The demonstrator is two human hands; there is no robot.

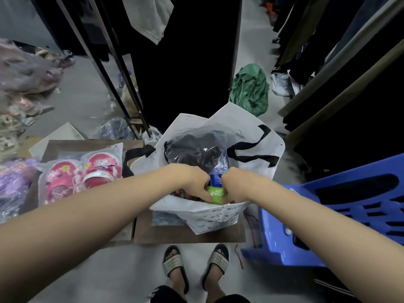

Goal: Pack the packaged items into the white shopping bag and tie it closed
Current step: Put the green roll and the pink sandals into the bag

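Both hands reach into the mouth of the white shopping bag (218, 217) and hold a small green packet (215, 194) between them. The left hand (192, 182) pinches its left end with curled fingers; the right hand (234, 184) is curled closed over its right end. The packet sits just inside the near rim of the bag, which stands open on a brown cardboard sheet (185, 235). Deeper in the bag lie a dark garment in clear plastic (192, 149) and a blue packet (216, 178). The black handles (251, 149) hang loose. Left of the bag lie bagged pink sandals (83, 173); to the right stands a blue plastic stool (328, 215).
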